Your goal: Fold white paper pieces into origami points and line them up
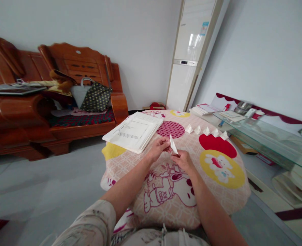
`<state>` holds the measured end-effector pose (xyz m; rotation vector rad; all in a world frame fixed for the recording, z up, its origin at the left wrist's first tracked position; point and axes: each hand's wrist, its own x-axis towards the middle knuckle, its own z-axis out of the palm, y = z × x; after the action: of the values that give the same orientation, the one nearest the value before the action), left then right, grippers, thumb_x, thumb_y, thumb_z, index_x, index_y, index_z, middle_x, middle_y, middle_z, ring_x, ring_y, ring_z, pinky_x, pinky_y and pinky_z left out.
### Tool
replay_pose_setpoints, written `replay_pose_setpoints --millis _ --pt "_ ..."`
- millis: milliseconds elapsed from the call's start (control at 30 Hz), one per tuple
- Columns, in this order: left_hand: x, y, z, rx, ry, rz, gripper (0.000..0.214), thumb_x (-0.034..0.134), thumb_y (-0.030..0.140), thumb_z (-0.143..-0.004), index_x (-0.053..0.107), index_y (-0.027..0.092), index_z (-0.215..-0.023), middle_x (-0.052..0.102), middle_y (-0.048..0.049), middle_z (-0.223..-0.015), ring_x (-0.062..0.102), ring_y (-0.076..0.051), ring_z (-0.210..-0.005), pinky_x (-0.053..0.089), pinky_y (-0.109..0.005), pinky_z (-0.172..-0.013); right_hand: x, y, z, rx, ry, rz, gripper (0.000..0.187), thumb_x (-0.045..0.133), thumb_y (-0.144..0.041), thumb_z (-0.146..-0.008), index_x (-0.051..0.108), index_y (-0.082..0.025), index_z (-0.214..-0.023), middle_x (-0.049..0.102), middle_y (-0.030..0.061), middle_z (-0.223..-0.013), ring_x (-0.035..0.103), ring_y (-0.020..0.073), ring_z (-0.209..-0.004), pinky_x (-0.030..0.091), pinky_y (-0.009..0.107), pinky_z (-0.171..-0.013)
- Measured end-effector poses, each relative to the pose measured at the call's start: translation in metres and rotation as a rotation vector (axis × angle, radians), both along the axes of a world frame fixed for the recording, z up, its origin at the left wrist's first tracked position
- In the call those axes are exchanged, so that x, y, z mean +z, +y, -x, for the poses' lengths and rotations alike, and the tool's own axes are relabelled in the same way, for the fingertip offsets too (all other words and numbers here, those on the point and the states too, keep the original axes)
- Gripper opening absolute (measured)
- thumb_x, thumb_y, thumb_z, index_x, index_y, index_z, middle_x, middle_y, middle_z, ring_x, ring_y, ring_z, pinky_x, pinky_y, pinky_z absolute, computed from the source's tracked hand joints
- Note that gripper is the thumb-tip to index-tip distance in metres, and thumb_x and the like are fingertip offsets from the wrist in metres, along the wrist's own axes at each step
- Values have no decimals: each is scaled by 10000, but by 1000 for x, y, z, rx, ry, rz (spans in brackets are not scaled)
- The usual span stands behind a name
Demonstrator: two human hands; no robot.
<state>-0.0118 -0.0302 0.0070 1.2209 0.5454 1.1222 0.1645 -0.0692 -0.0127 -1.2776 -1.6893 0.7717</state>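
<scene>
Above the middle of the cloth-covered round table (pixel 130 171), my left hand (pixel 161 147) and my right hand (pixel 183 160) hold a small folded white paper (pixel 173 145) between them. My left fingers pinch its left side. The right thumb and fingers grip its lower end, and the fingertips are partly hidden. A stack of printed paper sheets (pixel 135 131) lies to the left of my hands. Beyond them to the right stands a row of several small folded paper pieces (pixel 206 131), pointed at the top.
A glass-shelved stand (pixel 273 143) with papers (pixel 203 109), metal bowls (pixel 243 107) and other items borders the table's right side. A wooden sofa (pixel 81 65) bearing bags (pixel 96 97) is at the left. A tall white cabinet-like air conditioner (pixel 185 82) stands behind.
</scene>
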Motion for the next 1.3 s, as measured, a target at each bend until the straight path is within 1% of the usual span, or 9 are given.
replay_pose_setpoints --millis 167,300,433,500,567,633,900,1067,1300 --pt "0 7 10 83 102 -167 364 719 486 -819 604 145 -771 568 17 -683 521 -93 -622 424 -226 -624 5 3 -13 -137 236 -2 332 603 -340 -734 749 -142 -957 763 83 -876 593 156 -554 442 268 -499" --pt "-1 9 10 10 299 -289 317 669 449 -845 643 135 -807 564 10 -687 507 -108 -636 399 -241 -622 17 0 -12 -58 292 -73 475 585 -294 -792 708 -161 -1230 754 53 -799 590 153 -580 498 280 -585" --pt "-3 9 6 -44 412 -364 268 632 401 -842 651 137 -800 567 7 -689 489 -109 -627 379 -243 -613 20 -4 -6 44 252 -106 309 602 -241 -770 761 -203 -1033 720 92 -1206 606 128 -613 480 261 -526" --pt "-4 9 5 -44 431 -359 220 625 360 -823 643 143 -790 561 12 -689 482 -110 -631 375 -244 -616 19 -6 -6 41 249 -88 208 610 -233 -763 748 -192 -913 742 85 -1116 612 133 -606 455 248 -494" --pt "-5 9 5 -41 429 -336 169 627 317 -796 638 148 -792 556 19 -689 481 -112 -639 376 -243 -619 20 -8 -8 25 255 -47 161 621 -231 -758 729 -186 -868 739 41 -808 591 139 -556 432 239 -482" --pt "-5 9 6 -43 426 -313 136 633 287 -771 636 152 -789 558 22 -687 485 -116 -649 378 -244 -624 22 -11 -9 34 263 -9 137 640 -237 -747 719 -182 -845 670 -2 -626 564 137 -515 424 238 -487" --pt "-4 6 7 -144 381 -237 160 672 285 -728 637 149 -805 603 -5 -757 523 -130 -695 395 -254 -648 27 -15 -10 150 390 105 78 637 -234 -732 673 -185 -683 662 -1 -553 549 124 -462 426 241 -487" --pt "-6 4 3 -197 374 -263 342 769 317 -720 626 150 -983 593 7 -771 484 -105 -644 336 -225 -576 26 -12 -11 127 462 110 84 673 -260 -711 694 -184 -682 690 14 -585 604 147 -490 470 255 -504" --pt "0 -3 -2 -267 337 -204 495 846 333 -646 551 164 -1006 590 22 -790 466 -79 -600 308 -212 -545 28 -12 -11 165 473 113 107 664 -252 -707 711 -173 -652 675 14 -578 585 131 -494 454 244 -509"
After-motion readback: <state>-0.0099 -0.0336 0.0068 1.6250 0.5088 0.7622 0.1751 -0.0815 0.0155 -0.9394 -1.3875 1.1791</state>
